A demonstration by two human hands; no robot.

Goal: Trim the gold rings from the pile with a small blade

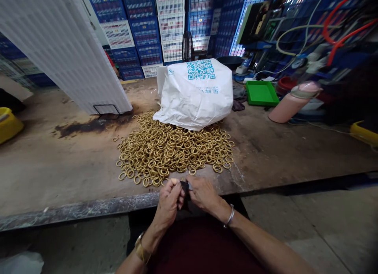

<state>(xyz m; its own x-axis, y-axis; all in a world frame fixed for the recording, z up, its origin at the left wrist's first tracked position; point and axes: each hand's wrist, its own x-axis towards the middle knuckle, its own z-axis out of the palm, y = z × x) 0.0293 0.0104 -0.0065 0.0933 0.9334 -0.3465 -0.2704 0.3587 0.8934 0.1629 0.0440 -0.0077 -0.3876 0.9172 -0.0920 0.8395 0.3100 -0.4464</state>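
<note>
Tabletop point(265, 148) spans the view, stacked blue and white crates point(146, 29) behind it. White ribbed panel point(73, 49) stands tilted on my left; crumpled white bag point(197, 96) sits at the back of the brass-coloured ring pile point(171, 151), which spreads toward me, a few loose rings around its edge. Pink bottle point(285, 107) and green tray point(262, 93) are off to the right, well apart from the pile. My 2 hands meet low, at the near edge, just in front of the rings. Left hand point(169, 201): fingers pinched narrow on a small dark piece point(184, 185). Right hand point(205, 193): fingers closed in on its other end, where a pale bit shows. Can't tell if a ring is in there too; knuckles hide it. My read: this is close two-handed handling of the dark piece, no reach into the pile at this point. Any next move on it calls for a firm left pinch, small right-finger motion and both wrists steady. Main risk is slip: piece is small, partly covered, and right by the edge, so a loose grip could drop it.
</note>
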